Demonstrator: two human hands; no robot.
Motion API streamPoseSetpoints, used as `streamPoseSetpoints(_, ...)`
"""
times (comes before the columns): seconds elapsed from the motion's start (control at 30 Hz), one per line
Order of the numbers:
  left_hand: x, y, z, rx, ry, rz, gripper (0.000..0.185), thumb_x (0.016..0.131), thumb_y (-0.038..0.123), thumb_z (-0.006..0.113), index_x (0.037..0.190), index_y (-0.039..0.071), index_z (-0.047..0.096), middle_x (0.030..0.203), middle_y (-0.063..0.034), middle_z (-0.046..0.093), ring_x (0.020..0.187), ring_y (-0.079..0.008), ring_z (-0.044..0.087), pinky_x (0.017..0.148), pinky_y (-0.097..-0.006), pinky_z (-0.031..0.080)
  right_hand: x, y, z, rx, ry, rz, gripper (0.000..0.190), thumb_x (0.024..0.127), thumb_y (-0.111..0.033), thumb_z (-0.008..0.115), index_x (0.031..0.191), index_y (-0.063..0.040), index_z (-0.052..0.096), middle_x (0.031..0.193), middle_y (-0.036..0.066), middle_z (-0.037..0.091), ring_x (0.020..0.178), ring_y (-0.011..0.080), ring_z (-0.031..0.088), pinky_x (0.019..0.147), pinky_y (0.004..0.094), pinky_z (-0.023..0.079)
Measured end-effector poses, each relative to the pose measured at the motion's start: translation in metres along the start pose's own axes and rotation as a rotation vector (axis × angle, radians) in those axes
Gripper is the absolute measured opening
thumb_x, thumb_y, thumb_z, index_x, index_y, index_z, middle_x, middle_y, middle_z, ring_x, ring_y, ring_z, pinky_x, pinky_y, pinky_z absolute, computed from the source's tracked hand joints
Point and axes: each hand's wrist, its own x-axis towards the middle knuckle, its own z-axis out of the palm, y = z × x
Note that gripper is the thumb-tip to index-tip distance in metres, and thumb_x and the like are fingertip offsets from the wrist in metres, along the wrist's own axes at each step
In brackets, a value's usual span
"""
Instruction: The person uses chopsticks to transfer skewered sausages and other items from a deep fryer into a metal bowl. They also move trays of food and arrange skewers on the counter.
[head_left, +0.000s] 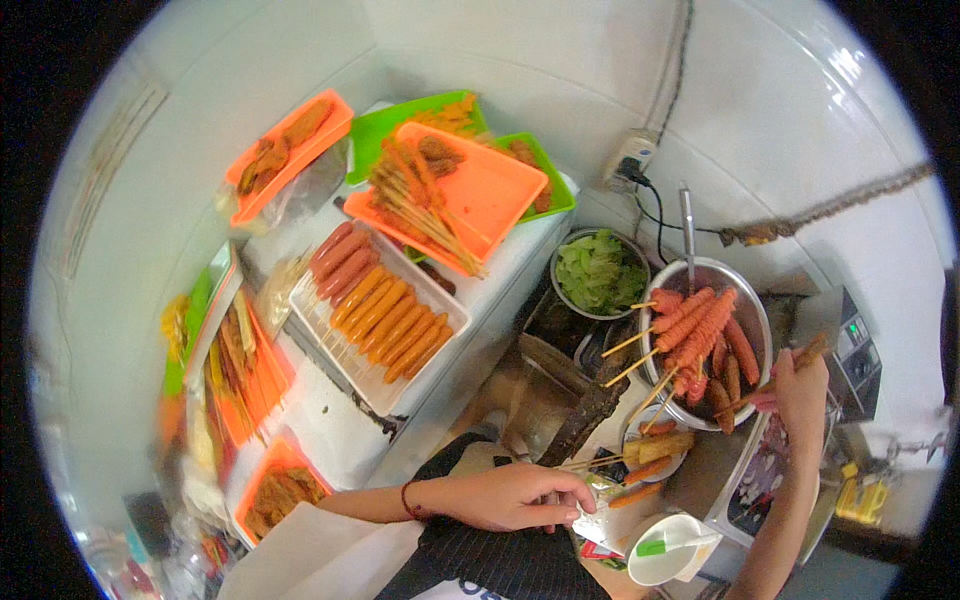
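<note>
My right hand (799, 386) is closed around a long brown food piece (814, 348) at the right rim of a steel bowl (763, 322). Whether this piece is on a stick is hidden by the fingers. Inside the bowl lie spiral-cut pink sausages on sticks (697, 322), some plain sausages (741, 351) and browned pieces (732, 375). A metal utensil handle (687, 217) rises from the back of it. My left hand (536, 496) hovers near my lap, fingers loosely bent, holding nothing visible. Just beyond it is a plate with fried skewers (658, 450).
On the white freezer top at left, a white tray (382, 401) holds skewered sausages, beside orange trays (499, 202) and green trays (367, 142). A bowl of lettuce (602, 274) stands behind the steel bowl. Near me is a white cup with a green-tipped brush (652, 574). A power cord (661, 202) hangs behind.
</note>
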Motion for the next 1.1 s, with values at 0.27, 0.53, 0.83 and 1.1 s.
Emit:
streamPoseSetpoints(0.27,-0.007,-0.006,0.006,-0.105,0.028,-0.042,0.026,0.095,0.017,0.049,0.117,0.003,0.054,0.099,-0.0071,0.062,0.087,-0.0122,0.062,0.077,-0.0247,0.05,0.01,0.018,-0.025,0.101,-0.017,-0.061,0.024,0.09,-0.019,0.052,0.083,0.004,0.057,0.07,0.014,0.061,0.052,0.0211,0.064,0.045,0.0296,0.051)
streamPoseSetpoints(0.53,-0.012,-0.011,0.008,-0.203,0.006,-0.084,0.024,0.094,0.01,0.049,0.116,0.002,0.053,0.099,-0.0078,0.059,0.089,-0.013,0.059,0.079,-0.0263,0.049,0.035,0.049,0.023,0.345,0.042,0.102,0.03,0.088,-0.015,0.052,0.089,0.015,0.052,0.07,0.02,0.06,0.056,0.0323,0.066,0.044,0.0349,0.056)
streamPoseSetpoints(0.83,-0.012,-0.004,0.011,-0.22,0.027,-0.102,0.024,0.095,0.013,0.049,0.116,0.003,0.053,0.097,-0.0078,0.06,0.088,-0.0123,0.059,0.076,-0.0244,0.049,0.034,0.058,0.007,0.299,0.185,-0.013,0.026,0.088,-0.011,0.053,0.081,0.014,0.055,0.062,0.02,0.06,0.055,0.03,0.067,0.043,0.0348,0.055)
streamPoseSetpoints(1.1,0.0,-0.001,0.015,-0.19,0.006,-0.1,0.024,0.094,0.013,0.05,0.114,0.0,0.054,0.091,-0.0076,0.061,0.08,-0.0103,0.059,0.073,-0.0235,0.049,-0.006,0.062,-0.036,0.74,0.364,-0.08,0.028,0.093,-0.014,0.048,0.087,0.013,0.051,0.081,0.025,0.061,0.064,0.0344,0.067,0.054,0.0375,0.059)
